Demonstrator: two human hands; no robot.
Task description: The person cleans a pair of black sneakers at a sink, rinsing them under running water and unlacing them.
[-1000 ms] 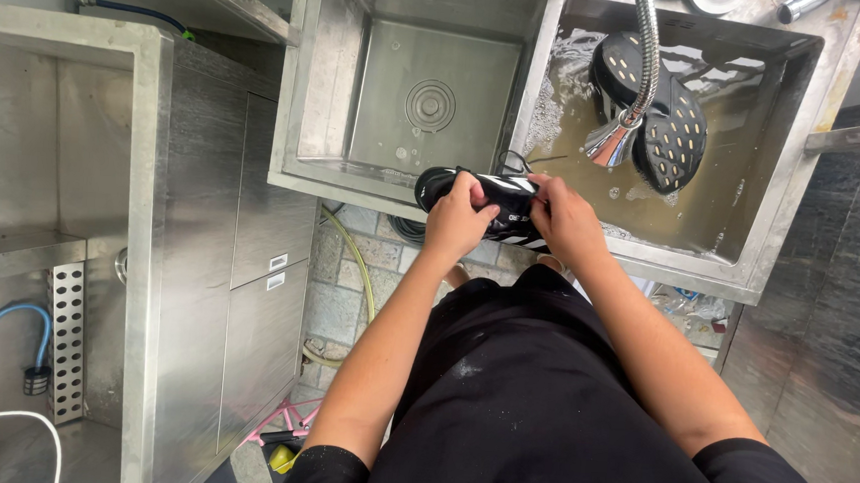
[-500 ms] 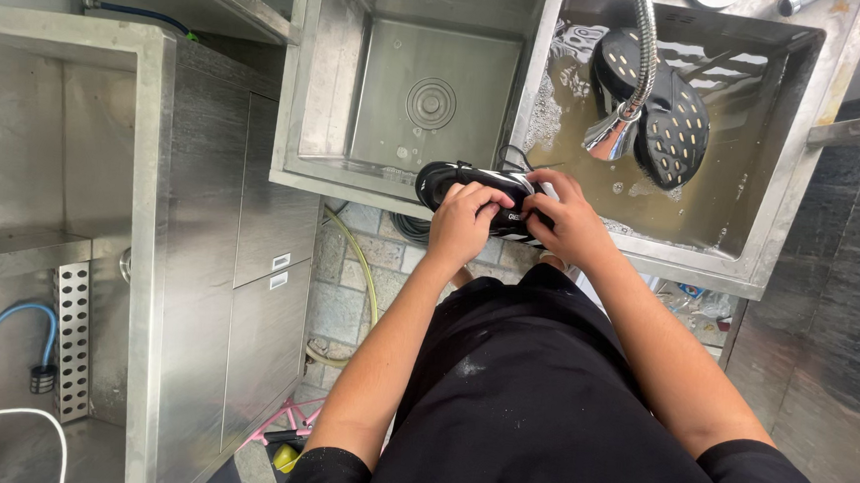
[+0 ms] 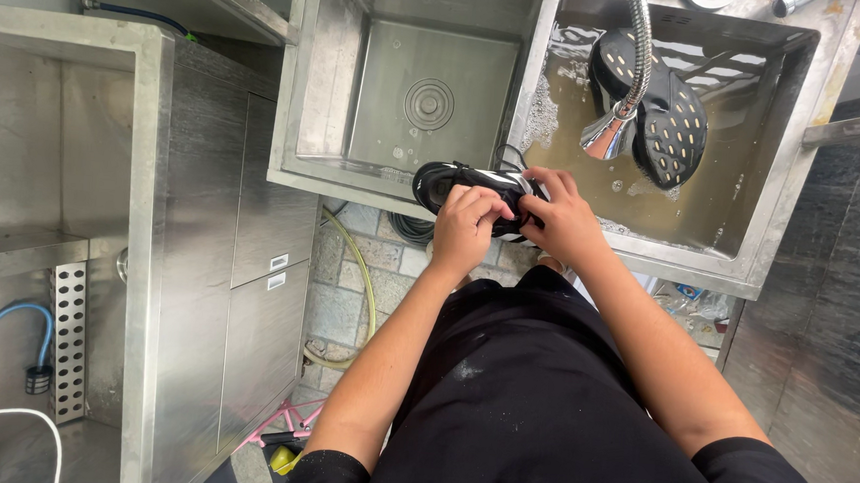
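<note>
Black-and-white sneaker [image 3: 473,186] is resting on the near rim of the double steel sink [image 3: 305,95], between the empty left basin and the right basin of murky water. Both hands are clamped on it: left hand [image 3: 466,229] is pressing on top, right hand [image 3: 563,220] is gripping the right end with the fingers at the laces. Judging by this, the laces are being worked; next comes a firm steadying grip. A second shoe [image 3: 667,112] is soaking sole-up beneath the faucet hose [image 3: 631,75].

Both hands [image 3: 516,222] on black shoe [image 3: 459,182]
</note>
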